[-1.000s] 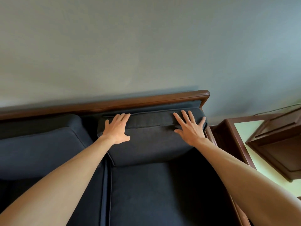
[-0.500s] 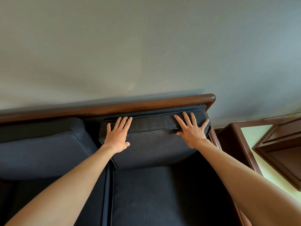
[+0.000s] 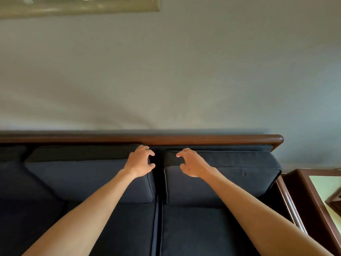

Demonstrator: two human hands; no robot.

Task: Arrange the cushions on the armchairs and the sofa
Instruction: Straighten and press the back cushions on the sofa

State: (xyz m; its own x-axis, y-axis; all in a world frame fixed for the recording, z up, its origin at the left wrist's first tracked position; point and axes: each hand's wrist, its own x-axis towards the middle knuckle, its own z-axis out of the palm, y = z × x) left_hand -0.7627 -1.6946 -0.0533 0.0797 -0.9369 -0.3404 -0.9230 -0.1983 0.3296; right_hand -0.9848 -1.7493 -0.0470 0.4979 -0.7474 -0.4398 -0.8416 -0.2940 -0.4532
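A dark navy sofa with a brown wooden back rail [image 3: 203, 139] fills the lower half of the view. Two of its back cushions lean upright side by side with a narrow gap between them. My left hand [image 3: 139, 162] is at the top right corner of the middle back cushion [image 3: 83, 178], fingers and thumb curled round that corner. My right hand [image 3: 191, 163] is at the top left corner of the right back cushion [image 3: 239, 178], fingers curled over its top edge and thumb at the front seam. The seat cushions [image 3: 193, 228] lie flat below.
A brown wooden side table [image 3: 302, 191] with a pale top stands just right of the sofa's arm rail [image 3: 287, 200]. A third back cushion [image 3: 11, 172] shows at the far left. A grey wall and the lower edge of a picture frame [image 3: 79, 7] are behind.
Both hands left the top of the right back cushion, where they pressed flat, and shifted left to the gap between the two cushions. Their fingers are now curled. The view panned left and up.
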